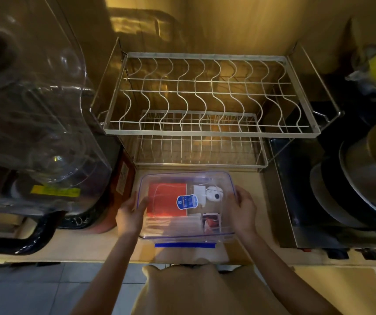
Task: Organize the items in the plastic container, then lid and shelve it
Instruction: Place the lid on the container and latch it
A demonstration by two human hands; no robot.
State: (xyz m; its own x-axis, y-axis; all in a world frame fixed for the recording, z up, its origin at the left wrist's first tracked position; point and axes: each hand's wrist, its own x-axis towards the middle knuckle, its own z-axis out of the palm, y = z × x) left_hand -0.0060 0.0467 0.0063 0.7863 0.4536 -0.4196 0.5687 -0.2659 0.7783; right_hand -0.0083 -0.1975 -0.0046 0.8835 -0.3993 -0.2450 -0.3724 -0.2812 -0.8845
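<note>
While both hands clamp it, the plastic container sits on the counter just in front of the wire dish rack, lid already on. The left hand grips its left short wall with the thumb over the lid edge; the right hand holds the right short wall the same way. Its long axis runs left to right, across the body, parallel to the rack's 2 tiers, and the blue latch on the near long side points toward the person. Neither hand is nearer; they flank it evenly. Shelving likely means lifting it forward, away from the body, keeping it level.
</note>
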